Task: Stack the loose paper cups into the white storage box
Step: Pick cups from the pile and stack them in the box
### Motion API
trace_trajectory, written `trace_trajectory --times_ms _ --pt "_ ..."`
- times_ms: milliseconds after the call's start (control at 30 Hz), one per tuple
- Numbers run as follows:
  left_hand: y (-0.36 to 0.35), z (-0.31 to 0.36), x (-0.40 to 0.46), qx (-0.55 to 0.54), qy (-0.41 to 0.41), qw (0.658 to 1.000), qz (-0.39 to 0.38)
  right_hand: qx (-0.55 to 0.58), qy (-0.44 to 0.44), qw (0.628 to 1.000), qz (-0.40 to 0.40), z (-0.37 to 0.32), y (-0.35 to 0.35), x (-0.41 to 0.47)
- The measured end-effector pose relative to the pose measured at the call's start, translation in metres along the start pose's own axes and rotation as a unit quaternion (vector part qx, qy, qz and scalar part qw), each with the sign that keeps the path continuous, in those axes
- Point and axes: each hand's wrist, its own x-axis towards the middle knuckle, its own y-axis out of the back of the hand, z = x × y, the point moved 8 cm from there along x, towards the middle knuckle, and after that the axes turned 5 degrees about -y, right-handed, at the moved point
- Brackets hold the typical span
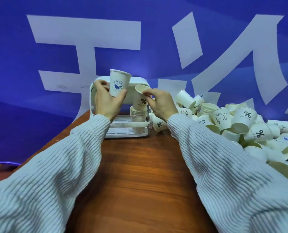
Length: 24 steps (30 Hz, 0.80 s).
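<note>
Behind, wooden table meets blue banner

wooden table, storage box, loose cups

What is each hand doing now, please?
Left hand: holds the whale cup upright.
Right hand: pinches the rim of the % cup, tilted over the stack in the box.
</note>
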Motion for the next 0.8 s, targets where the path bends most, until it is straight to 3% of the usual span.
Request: trace_trajectory --times_ms 167,333,533,600,733,800 --pt "0.006 -0.010 -0.005 0.022 -0.002 0.999 -0.033 -0.036 -0.005 0.999 -0.017 -0.004 -0.012 0.011" --pt "0.002 -0.007 -0.014 0.079 -0.008 0.993 -0.082 -0.134 -0.033 0.975 -0.173 0.000 -0.043 0.006" --pt "-0.009 -0.006 -0.016 0.061 -0.012 0.992 -0.113 -0.181 -0.021 0.952 -0.247 0.009 -0.067 -0.013" --pt "-0.010 -0.001 -0.012 0.048 -0.012 0.994 -0.093 -0.158 -0.031 0.958 -0.238 0.011 -0.063 -0.011" --pt "-0.026 0.000 0.006 0.014 -0.023 0.994 -0.105 -0.093 -0.055 0.989 -0.102 0.017 -0.024 -0.006" --pt "-0.038 0.004 0.012 0.038 -0.040 0.991 -0.123 -0.098 -0.062 0.991 -0.070 0.023 -0.008 -0.010"
